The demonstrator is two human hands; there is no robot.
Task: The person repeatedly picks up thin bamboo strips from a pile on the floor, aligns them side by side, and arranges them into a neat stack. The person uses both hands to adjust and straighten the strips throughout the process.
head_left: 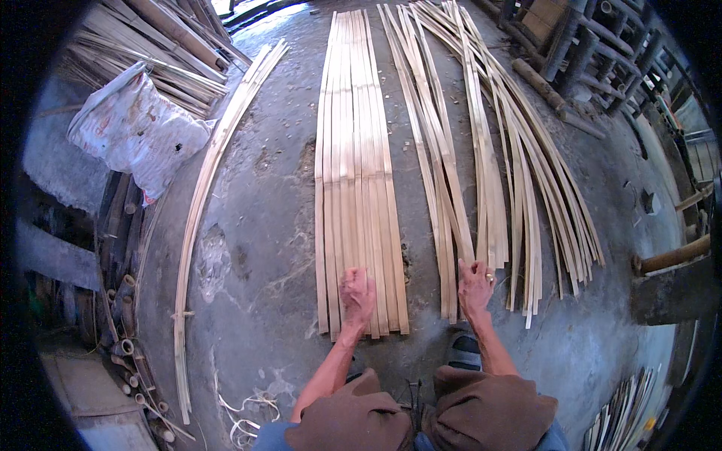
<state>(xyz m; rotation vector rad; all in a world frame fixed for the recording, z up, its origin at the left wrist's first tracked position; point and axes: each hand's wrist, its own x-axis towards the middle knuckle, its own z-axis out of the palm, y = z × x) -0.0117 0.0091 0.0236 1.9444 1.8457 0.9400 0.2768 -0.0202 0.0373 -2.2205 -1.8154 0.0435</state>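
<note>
The bamboo strips all run lengthwise away from the person across the concrete floor (256, 225), their near ends toward the knees and their far ends at the top of the view, so each hand meets its strips end-on rather than from the side. The left hand (358, 292) rests on the near end of the flat row of strips (355, 150), a set laid edge to edge and touching one another; its grip is narrow, the fingers curled down onto the strips, though whether they pinch one strip or merely press on several cannot be told. The right hand (475, 287) lies on the near end of the loose bundle of strips (440, 165), just right of the flat row and parted from it by a bare band of floor; its fingers are bent over one or two strip ends, a narrow grip as well, with a ring on one finger. Further right a fanned heap of strips (526, 173) spreads outward, near the right hand but apart from it. The left hand is the nearer to the flat row, the right to the loose bundle. A long single strip (197, 218) curves well off to the left, beside a white sack (135, 128).
</note>
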